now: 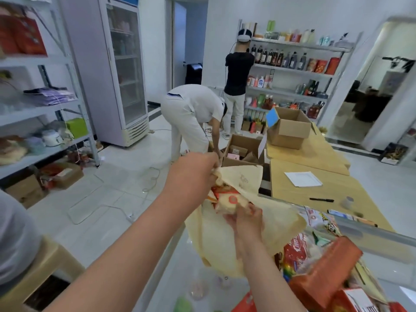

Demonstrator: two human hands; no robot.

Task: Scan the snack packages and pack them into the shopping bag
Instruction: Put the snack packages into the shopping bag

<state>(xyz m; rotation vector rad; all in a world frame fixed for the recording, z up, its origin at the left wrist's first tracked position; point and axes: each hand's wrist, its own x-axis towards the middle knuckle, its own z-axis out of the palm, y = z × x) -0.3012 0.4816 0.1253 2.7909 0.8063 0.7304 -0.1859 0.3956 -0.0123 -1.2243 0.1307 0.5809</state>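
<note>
Snack package half inside shopping bag, both hands' fingers pinching them.

- Lighting: bright, even, cool-white indoor light; shadows faint and soft.
- Glare: pale reflections on the glass counter top; the doorway far right of it is washed out.
- Blur: orange package on the counter smeared by motion; nearby packets soft.
- Distortion: wide-angle bowing; shelving left of the counter leans and curves.
</note>
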